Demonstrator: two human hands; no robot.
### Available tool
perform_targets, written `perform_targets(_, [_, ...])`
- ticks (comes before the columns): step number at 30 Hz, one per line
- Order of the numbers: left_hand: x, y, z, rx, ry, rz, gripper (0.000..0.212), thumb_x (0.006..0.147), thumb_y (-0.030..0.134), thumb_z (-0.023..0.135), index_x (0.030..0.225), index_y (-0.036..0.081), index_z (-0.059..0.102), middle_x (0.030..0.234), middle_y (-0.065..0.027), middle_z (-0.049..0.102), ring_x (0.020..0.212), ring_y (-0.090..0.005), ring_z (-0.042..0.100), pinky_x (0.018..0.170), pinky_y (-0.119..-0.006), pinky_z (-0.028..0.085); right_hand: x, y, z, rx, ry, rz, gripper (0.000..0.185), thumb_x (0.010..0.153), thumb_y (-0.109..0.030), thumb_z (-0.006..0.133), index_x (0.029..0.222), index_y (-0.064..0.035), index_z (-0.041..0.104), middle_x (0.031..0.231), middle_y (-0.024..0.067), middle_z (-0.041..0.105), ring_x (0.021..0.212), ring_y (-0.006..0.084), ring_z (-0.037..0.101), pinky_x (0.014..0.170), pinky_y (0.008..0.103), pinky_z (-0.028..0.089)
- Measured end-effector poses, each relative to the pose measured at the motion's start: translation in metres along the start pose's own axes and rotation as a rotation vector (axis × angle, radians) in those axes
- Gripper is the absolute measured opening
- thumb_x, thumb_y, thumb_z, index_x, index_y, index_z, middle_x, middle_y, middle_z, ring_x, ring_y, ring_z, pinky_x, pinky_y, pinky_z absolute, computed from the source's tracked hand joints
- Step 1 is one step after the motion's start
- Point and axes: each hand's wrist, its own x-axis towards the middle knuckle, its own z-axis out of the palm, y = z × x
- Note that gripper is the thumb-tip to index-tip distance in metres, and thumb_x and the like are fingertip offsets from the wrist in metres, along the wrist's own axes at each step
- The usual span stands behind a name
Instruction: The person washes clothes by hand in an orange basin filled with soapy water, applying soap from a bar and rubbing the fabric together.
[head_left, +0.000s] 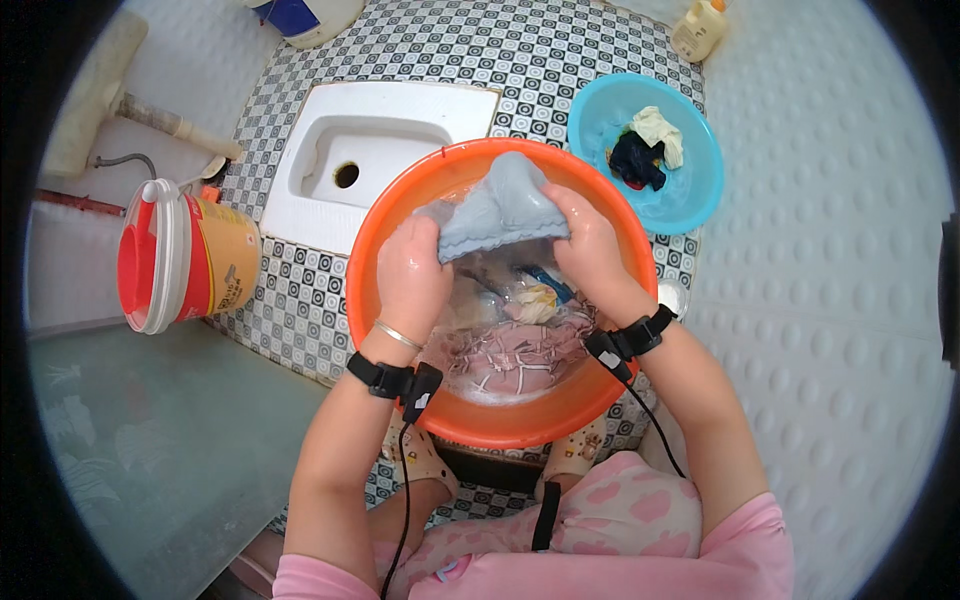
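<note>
Both my hands hold a wet light-blue garment (504, 202) by its two sides, above an orange plastic basin (504, 433). My left hand (412, 266) grips its left edge, and my right hand (589, 240) has the right edge. The garment bulges upward between them, with a scalloped hem along its lower side. Below it, cloudy water fills the basin. A pink garment with white lines (517, 356) lies in that water near my side, next to a white and yellow cloth (537, 302) and a dark blue strip of fabric (551, 281).
A light-blue basin (705, 195) holding dark and cream clothes stands at the back right. A white squat toilet (289, 202) is set in the tiled floor behind the orange basin. To the left is a red-and-yellow lidded bucket (225, 259). A cream bottle (697, 31) stands far right.
</note>
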Motion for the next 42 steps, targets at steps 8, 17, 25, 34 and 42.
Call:
perform_targets(8, [-0.032, -0.029, 0.094, 0.109, -0.199, -0.015, 0.035, 0.067, 0.014, 0.071, 0.099, 0.007, 0.057, 0.12, -0.0152, 0.053, 0.119, -0.037, 0.046, 0.101, -0.057, 0.028, -0.02, 0.06, 0.046, -0.523, -0.477, -0.081, 0.06, 0.075, -0.005, 0.06, 0.132, -0.019, 0.052, 0.144, 0.0143, 0.038, 0.116, 0.0385, 0.052, 0.089, 0.045, 0.05])
perform_targets(17, [-0.028, -0.034, 0.135, 0.222, -0.603, -0.156, 0.083, 0.077, 0.036, 0.068, 0.149, 0.031, 0.028, 0.157, -0.0154, 0.013, 0.14, -0.0483, 0.017, 0.111, -0.064, 0.01, -0.028, 0.095, 0.075, -0.548, -0.724, 0.113, 0.074, 0.078, -0.033, 0.068, 0.145, -0.0314, 0.037, 0.158, 0.0074, 0.017, 0.138, 0.0464, 0.023, 0.112, 0.0536, 0.025])
perform_targets(25, [0.028, -0.049, 0.125, 0.258, -0.996, -0.208, 0.055, 0.086, 0.044, 0.058, 0.137, 0.026, 0.049, 0.145, -0.0185, 0.036, 0.135, -0.0473, 0.027, 0.109, -0.061, 0.023, 0.0, 0.104, 0.096, -0.741, -0.715, 0.059, 0.065, 0.079, -0.034, 0.067, 0.14, -0.022, 0.046, 0.15, 0.0105, 0.032, 0.134, 0.0469, 0.028, 0.112, 0.0532, 0.025])
perform_targets(34, [0.011, -0.034, 0.104, -0.407, -0.359, -0.358, 0.043, 0.094, 0.02, 0.051, 0.135, 0.008, 0.049, 0.129, -0.0254, 0.053, 0.119, -0.0406, 0.052, 0.101, -0.04, 0.041, -0.004, 0.071, 0.077, -0.27, -0.551, 0.143, 0.055, 0.09, -0.03, 0.056, 0.142, -0.0194, 0.043, 0.147, 0.017, 0.036, 0.133, 0.0502, 0.028, 0.112, 0.0516, 0.025])
perform_targets(42, [0.014, 0.037, 0.045, -0.665, -0.061, -0.139, 0.047, 0.095, 0.007, 0.044, 0.142, 0.0, 0.038, 0.141, -0.0229, 0.044, 0.132, -0.0321, 0.044, 0.106, -0.037, 0.037, 0.018, -0.029, 0.046, 0.595, -0.388, 0.252, 0.071, 0.095, -0.031, 0.051, 0.147, 0.0053, 0.018, 0.142, 0.0269, 0.039, 0.132, 0.0319, 0.041, 0.111, 0.0366, 0.029])
